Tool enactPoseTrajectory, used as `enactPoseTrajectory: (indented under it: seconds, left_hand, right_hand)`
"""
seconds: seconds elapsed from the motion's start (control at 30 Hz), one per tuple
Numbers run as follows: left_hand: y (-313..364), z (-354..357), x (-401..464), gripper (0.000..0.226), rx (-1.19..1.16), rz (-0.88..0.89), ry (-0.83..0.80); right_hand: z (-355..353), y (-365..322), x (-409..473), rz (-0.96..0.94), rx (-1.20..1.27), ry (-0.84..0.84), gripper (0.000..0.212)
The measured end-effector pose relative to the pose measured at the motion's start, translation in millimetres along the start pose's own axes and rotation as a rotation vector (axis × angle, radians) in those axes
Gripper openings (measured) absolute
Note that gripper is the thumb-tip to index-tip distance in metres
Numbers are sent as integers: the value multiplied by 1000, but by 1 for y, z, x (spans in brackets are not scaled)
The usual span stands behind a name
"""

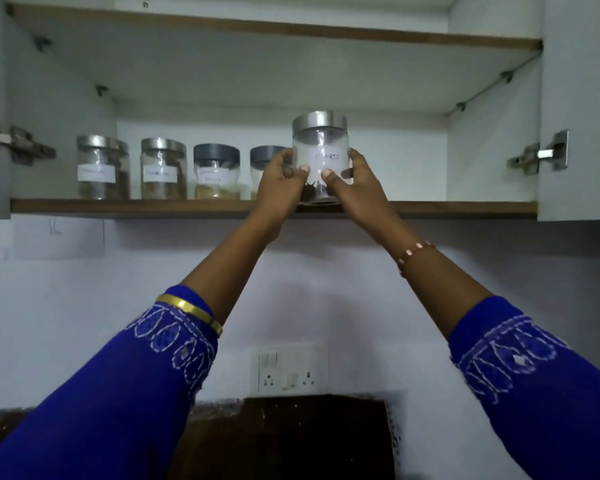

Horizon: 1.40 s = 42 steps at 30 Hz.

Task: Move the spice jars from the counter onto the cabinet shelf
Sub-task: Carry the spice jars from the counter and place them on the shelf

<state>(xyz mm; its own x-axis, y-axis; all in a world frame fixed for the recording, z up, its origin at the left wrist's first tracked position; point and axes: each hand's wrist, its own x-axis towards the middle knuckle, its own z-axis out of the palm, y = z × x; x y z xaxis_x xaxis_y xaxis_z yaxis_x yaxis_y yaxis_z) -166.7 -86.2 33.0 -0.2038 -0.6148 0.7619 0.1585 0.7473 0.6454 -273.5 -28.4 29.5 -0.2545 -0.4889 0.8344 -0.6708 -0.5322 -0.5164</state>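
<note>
A clear glass jar (321, 147) with a steel lid, a white label and dark cloves at its bottom is at the front edge of the lower cabinet shelf (118, 206). My left hand (281, 188) grips its left side and my right hand (355, 183) grips its right side, thumbs on the front. Whether its base touches the shelf is hidden by my hands. Several labelled spice jars stand in a row on the shelf to the left: two steel-lidded jars (103, 168) (163, 169), a dark-lidded jar (216, 173), and a fourth jar (265, 157) partly hidden behind my left hand.
The upper shelf (291, 32) spans the cabinet overhead. Open cabinet doors with hinges (539, 155) flank both sides. To the right of the held jar lies bare shelf. Below, a socket panel (288, 370) sits on the wall above a dark counter (284, 441).
</note>
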Motion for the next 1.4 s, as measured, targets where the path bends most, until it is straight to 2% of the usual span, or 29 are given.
enactPoseTrajectory:
  seconds: [0.23,0.4,0.57,0.67,0.8,0.9,1.03,1.1,1.13,1.2,1.23,1.33,1.4]
  left_hand:
    - [-8,13,33,39,74,48,-7]
    - [-15,18,50,42,152,57,-41]
    - [-33,20,62,47,327,15,-81]
    - [-33,21,68,53,442,-7,-83]
    - [-30,22,75,49,441,-136,-146]
    - [-27,21,79,29,499,-204,-193]
    - [-25,26,84,25,771,-199,-303]
    - [-28,29,88,18,816,-198,-314]
    - [-29,30,89,11,822,-200,-310]
    - [-32,34,89,12,836,-205,-300]
    - [-31,36,89,9,829,-202,-295]
    - [-28,39,83,28,819,-180,-258]
    - [-30,41,79,33,869,-142,-232]
  right_hand:
    - [5,20,37,71,32,56,51]
    - [5,35,49,69,8,15,52]
    - [5,53,59,72,-179,-84,53]
    - [4,57,68,96,-291,-87,52]
    - [3,61,76,144,-322,-32,56]
    - [5,62,81,172,-377,-22,57]
    - [9,64,85,212,-549,-80,38]
    - [9,64,86,223,-602,-99,10]
    - [9,66,88,221,-612,-104,16]
    - [9,66,89,234,-629,-117,36]
    - [9,66,89,232,-631,-119,38]
    - [8,68,89,215,-634,-129,40]
    - [7,66,85,204,-649,-133,41]
